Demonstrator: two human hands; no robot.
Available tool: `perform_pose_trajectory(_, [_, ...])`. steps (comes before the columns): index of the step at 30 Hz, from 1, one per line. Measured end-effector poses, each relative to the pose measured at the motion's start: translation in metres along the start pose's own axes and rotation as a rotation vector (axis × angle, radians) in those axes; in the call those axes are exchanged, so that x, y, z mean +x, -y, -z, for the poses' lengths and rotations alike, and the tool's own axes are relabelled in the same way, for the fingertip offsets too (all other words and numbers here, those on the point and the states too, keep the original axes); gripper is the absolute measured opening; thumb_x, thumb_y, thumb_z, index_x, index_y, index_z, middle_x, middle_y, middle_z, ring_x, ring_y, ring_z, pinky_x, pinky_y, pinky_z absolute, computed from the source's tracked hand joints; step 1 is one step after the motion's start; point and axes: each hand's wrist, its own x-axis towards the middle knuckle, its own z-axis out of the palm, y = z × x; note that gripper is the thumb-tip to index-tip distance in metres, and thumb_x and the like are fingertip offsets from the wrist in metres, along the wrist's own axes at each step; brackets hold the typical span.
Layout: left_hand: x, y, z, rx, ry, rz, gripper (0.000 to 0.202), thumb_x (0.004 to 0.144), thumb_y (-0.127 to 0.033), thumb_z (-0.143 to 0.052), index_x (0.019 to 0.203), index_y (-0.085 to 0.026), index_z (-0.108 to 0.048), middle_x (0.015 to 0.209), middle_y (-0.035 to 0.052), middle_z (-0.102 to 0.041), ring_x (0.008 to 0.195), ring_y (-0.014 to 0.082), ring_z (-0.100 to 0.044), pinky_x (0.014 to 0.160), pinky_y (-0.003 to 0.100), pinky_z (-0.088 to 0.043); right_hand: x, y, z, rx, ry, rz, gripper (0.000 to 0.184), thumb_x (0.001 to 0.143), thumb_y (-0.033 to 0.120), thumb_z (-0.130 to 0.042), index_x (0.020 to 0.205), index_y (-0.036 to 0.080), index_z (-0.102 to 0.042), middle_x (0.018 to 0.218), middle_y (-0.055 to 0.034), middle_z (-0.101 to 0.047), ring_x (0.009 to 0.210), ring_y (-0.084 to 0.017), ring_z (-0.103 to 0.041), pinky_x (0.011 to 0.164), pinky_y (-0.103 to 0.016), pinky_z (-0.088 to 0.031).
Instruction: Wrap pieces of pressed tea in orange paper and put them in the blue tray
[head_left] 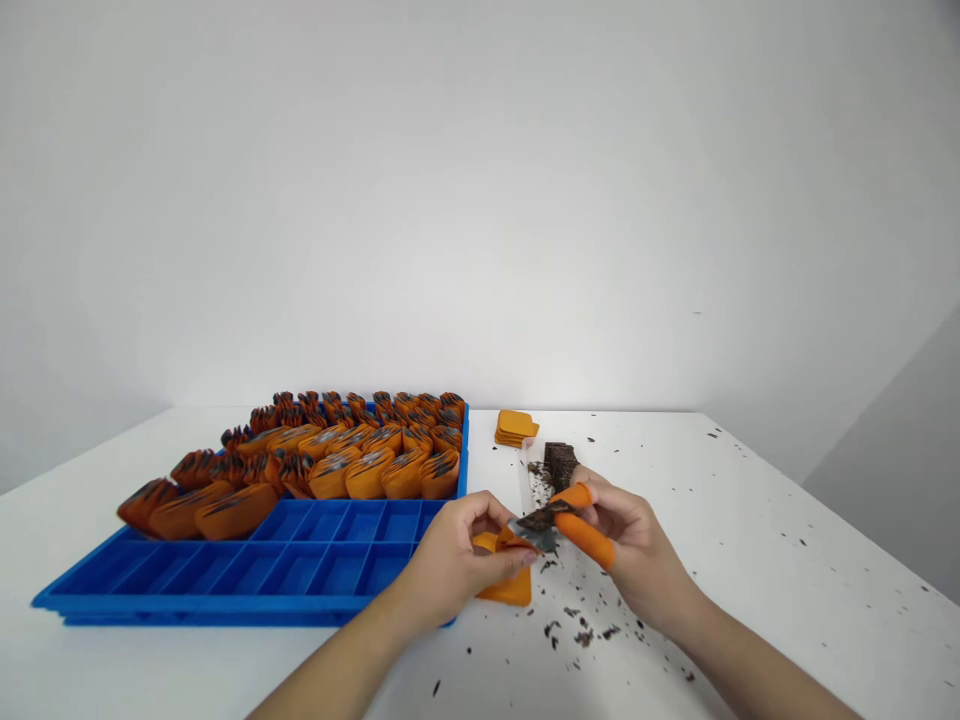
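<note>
My left hand [469, 550] is closed on a small orange packet [504, 538], whose opening shows a grey inner side. Orange covers sit on the thumb and a finger of my right hand [626, 540]. Between those fingertips is a clump of dark brown flaky material [541, 517], right at the packet's mouth. Part of the packet is hidden by my left fingers. Flat orange packets [511, 592] lie on the table below my left hand. Just behind my right hand, a clear tray [526, 475] holds more dark brown pieces [559, 465].
A blue compartment tray [247, 603] stands at the left. Bundles of orange packets [360, 470] fill its rear rows, and its front cells show bare blue. A stack of orange packets [515, 427] sits farther back. Dark crumbs [583, 637] are scattered over the white table [750, 560].
</note>
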Motion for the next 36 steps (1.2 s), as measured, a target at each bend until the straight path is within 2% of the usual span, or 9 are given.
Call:
perform_pose_trajectory(3, [-0.001, 0.0, 0.0, 0.038, 0.011, -0.016, 0.036, 0.074, -0.031, -0.095, 0.089, -0.017, -0.065, 0.092, 0.0052, -0.076, 0.083, 0.0185, -0.069, 0.073, 0.027, -0.053, -0.001, -0.003, -0.002, -0.105, 0.002, 0.003, 0.03, 0.094, 0.049, -0.079, 0.077, 0.026, -0.07, 0.078, 0.0013, -0.038, 0.072, -0.018, -0.041, 0.064, -0.034, -0.037])
perform_pose_trajectory(7, [-0.003, 0.0, -0.003, 0.112, -0.01, -0.01, 0.041, 0.07, -0.03, -0.096, 0.089, -0.018, -0.061, 0.087, 0.0007, -0.067, 0.074, 0.0144, -0.061, 0.064, 0.024, -0.05, -0.002, -0.002, 0.0, -0.219, 0.002, 0.055, 0.031, 0.097, 0.049, -0.076, 0.078, 0.026, -0.067, 0.079, 0.0011, -0.04, 0.072, -0.019, -0.042, 0.063, -0.034, -0.037])
perform_pose_trajectory(11, [-0.004, -0.003, -0.006, 0.193, -0.04, -0.011, 0.035, 0.075, -0.03, -0.089, 0.088, -0.019, -0.058, 0.085, -0.0012, -0.06, 0.069, 0.0132, -0.057, 0.06, 0.023, -0.047, -0.002, 0.003, 0.004, -0.318, 0.008, 0.106, 0.032, 0.101, 0.048, -0.07, 0.078, 0.026, -0.064, 0.078, 0.0004, -0.04, 0.071, -0.019, -0.043, 0.062, -0.034, -0.039])
perform_pose_trajectory(17, [-0.006, -0.011, -0.008, 0.307, -0.058, -0.046, 0.022, 0.08, -0.027, -0.082, 0.09, -0.019, -0.064, 0.088, 0.0011, -0.067, 0.075, 0.0165, -0.062, 0.064, 0.024, -0.049, -0.001, 0.005, 0.008, -0.416, 0.042, 0.118, 0.034, 0.102, 0.045, -0.07, 0.077, 0.024, -0.06, 0.08, 0.0004, -0.043, 0.07, -0.018, -0.044, 0.058, -0.032, -0.041])
perform_pose_trajectory(20, [-0.007, -0.012, -0.007, 0.347, -0.048, -0.06, 0.018, 0.082, -0.026, -0.08, 0.091, -0.018, -0.068, 0.086, 0.0007, -0.068, 0.076, 0.0166, -0.061, 0.066, 0.025, -0.048, 0.0, 0.002, 0.01, -0.439, 0.056, 0.168, 0.015, 0.102, 0.042, -0.07, 0.101, 0.028, -0.071, 0.084, -0.0002, -0.047, 0.074, -0.019, -0.049, 0.062, -0.033, -0.045])
perform_pose_trajectory(23, [-0.007, -0.007, -0.006, 0.324, -0.043, -0.063, 0.02, 0.085, -0.031, -0.081, 0.096, -0.018, -0.071, 0.086, 0.001, -0.069, 0.075, 0.0173, -0.061, 0.064, 0.025, -0.047, 0.0, -0.003, 0.012, -0.439, 0.009, 0.281, 0.021, 0.102, 0.04, -0.073, 0.12, 0.03, -0.07, 0.084, 0.0, -0.049, 0.074, -0.019, -0.05, 0.062, -0.034, -0.046])
perform_pose_trajectory(26, [-0.006, -0.003, -0.005, 0.291, -0.026, -0.066, 0.024, 0.087, -0.035, -0.081, 0.102, -0.018, -0.075, 0.087, 0.0024, -0.071, 0.076, 0.0184, -0.063, 0.063, 0.025, -0.047, 0.0, -0.01, 0.013, -0.476, 0.02, 0.373, 0.015, 0.102, 0.035, -0.073, 0.115, 0.029, -0.071, 0.087, -0.0017, -0.051, 0.076, -0.02, -0.053, 0.06, -0.033, -0.046])
perform_pose_trajectory(30, [-0.005, -0.003, -0.004, 0.324, -0.013, -0.056, 0.025, 0.087, -0.036, -0.082, 0.103, -0.018, -0.08, 0.084, 0.0029, -0.073, 0.072, 0.0183, -0.064, 0.063, 0.026, -0.048, 0.001, -0.014, 0.011, -0.546, 0.076, 0.405, 0.007, 0.105, 0.03, -0.068, 0.11, 0.027, -0.072, 0.091, -0.0037, -0.055, 0.079, -0.02, -0.055, 0.063, -0.034, -0.049])
perform_pose_trajectory(36, [-0.006, -0.01, -0.004, 0.347, -0.014, -0.121, 0.022, 0.088, -0.032, -0.079, 0.106, -0.02, -0.084, 0.095, 0.0041, -0.081, 0.085, 0.0231, -0.068, 0.079, 0.03, -0.051, -0.001, -0.013, 0.012, -0.632, 0.102, 0.476, 0.014, 0.103, 0.028, -0.07, 0.117, 0.026, -0.07, 0.093, -0.0041, -0.057, 0.082, -0.021, -0.057, 0.068, -0.036, -0.051])
